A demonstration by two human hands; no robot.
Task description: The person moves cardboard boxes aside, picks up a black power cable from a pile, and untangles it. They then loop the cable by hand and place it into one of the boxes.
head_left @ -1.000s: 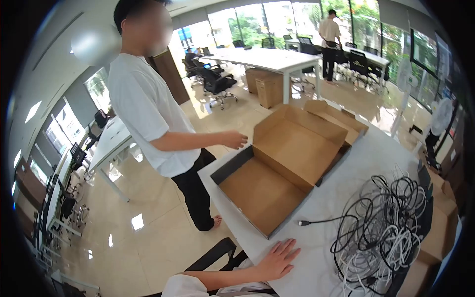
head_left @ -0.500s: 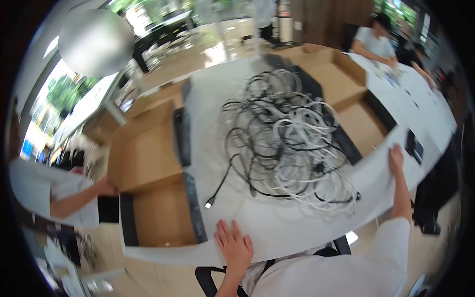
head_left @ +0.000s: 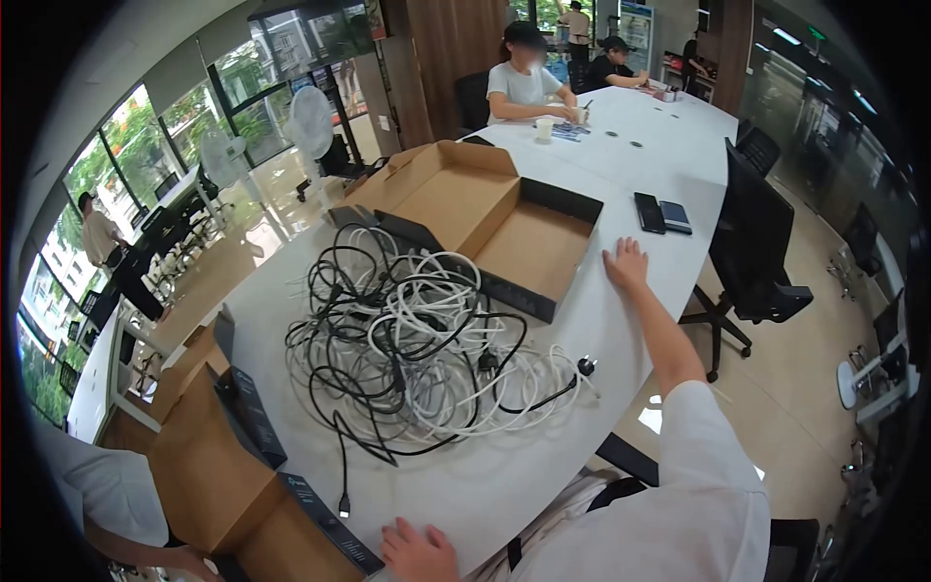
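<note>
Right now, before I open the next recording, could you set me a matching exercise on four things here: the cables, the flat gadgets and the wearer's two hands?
1. Cables
2. Left hand
3. Right hand
4. Flat gadgets

A. On the table, nearest the flat gadgets
B. Dark, lying side by side
C. Black and white, in a tangled pile
D. On the table, nearest the lower-left open box

Pairs: 1-C, 2-D, 3-A, 4-B.
</note>
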